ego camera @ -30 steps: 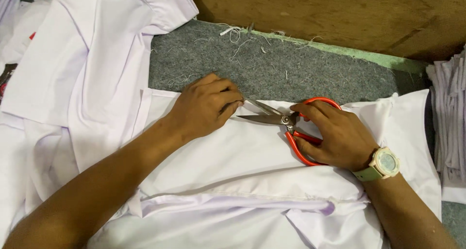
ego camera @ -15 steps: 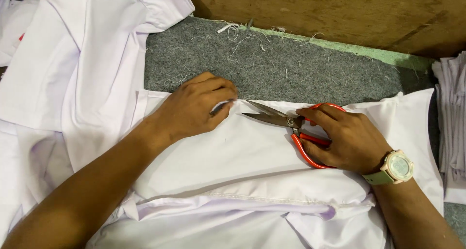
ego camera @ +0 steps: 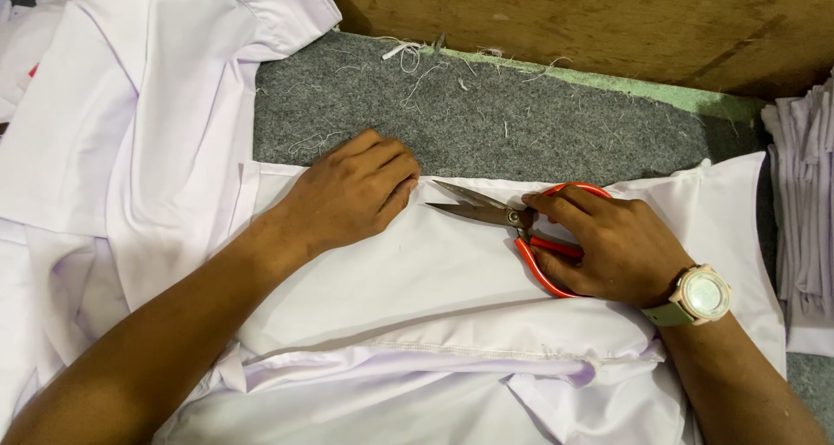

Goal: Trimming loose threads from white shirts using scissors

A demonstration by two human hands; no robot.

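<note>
Pressed flat, left hand (ego camera: pixel 352 193) pins white cloth; right hand (ego camera: pixel 608 245) grips red-handled scissors (ego camera: pixel 521 228).

From the left: a heap of white garments (ego camera: pixel 130 106) lies on the grey felt table (ego camera: pixel 521 124), then the left hand's fingers curl down on the white cloth (ego camera: pixel 434 280) at its top edge. Just beside them the scissors' blades stand slightly parted, tips near the fingertips. Right hand's fingers close through the handles, a wristwatch (ego camera: pixel 702 296) behind. Folded white pieces (ego camera: pixel 804 210) stack at far right.
</note>
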